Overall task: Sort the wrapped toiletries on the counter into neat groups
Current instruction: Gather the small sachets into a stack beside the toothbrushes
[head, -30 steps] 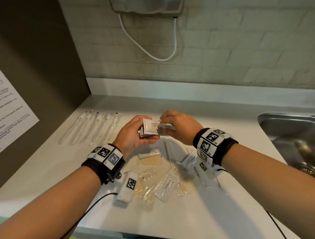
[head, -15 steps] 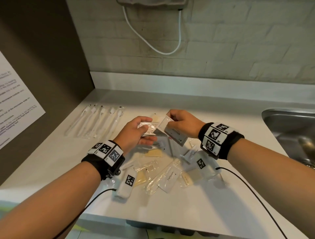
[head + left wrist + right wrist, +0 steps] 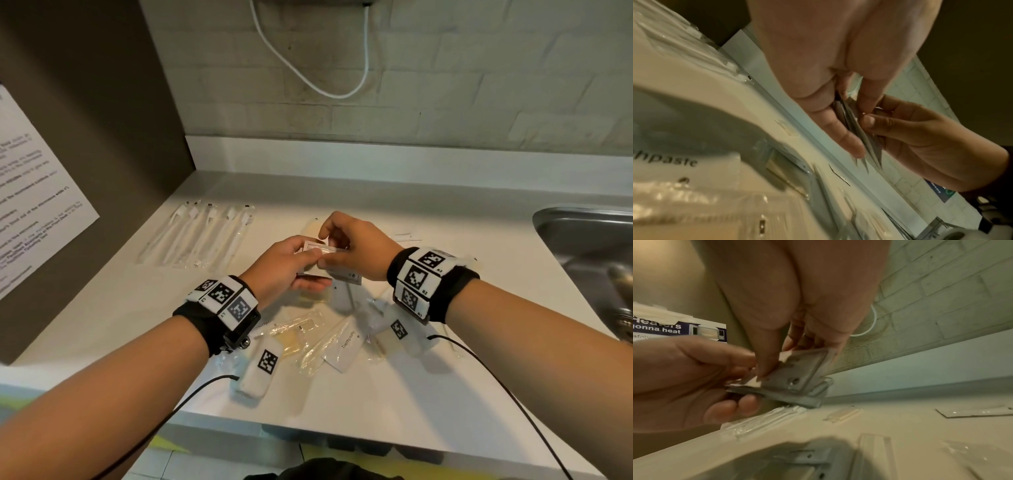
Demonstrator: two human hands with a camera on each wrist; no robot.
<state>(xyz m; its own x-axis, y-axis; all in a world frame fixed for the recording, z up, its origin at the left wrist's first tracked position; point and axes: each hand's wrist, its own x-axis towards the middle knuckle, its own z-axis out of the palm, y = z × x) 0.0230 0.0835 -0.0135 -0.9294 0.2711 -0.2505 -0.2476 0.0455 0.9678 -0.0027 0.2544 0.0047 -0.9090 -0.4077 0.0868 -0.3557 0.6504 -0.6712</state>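
Observation:
Both hands meet above the middle of the white counter (image 3: 411, 394). My left hand (image 3: 291, 265) holds a small stack of flat white sachets (image 3: 317, 248) between thumb and fingers. My right hand (image 3: 346, 246) pinches the top sachet (image 3: 795, 373) of that stack against it. In the left wrist view the sachets (image 3: 861, 139) show edge-on between both hands. Below the hands lies a loose pile of wrapped toiletries (image 3: 325, 335), among them a toothpaste sachet (image 3: 344, 346). A neat row of wrapped toothbrushes (image 3: 198, 236) lies at the back left.
A steel sink (image 3: 589, 246) is set into the counter at the right. A brown side wall with a printed notice (image 3: 37, 205) closes off the left. A white cable (image 3: 308, 78) hangs on the brick wall behind. Two tagged white pouches (image 3: 263, 366) lie by the pile.
The right hand has laid the sachet it held onto the stack in the left hand. Both hands stay together above the pile; the camera has tilted a little.

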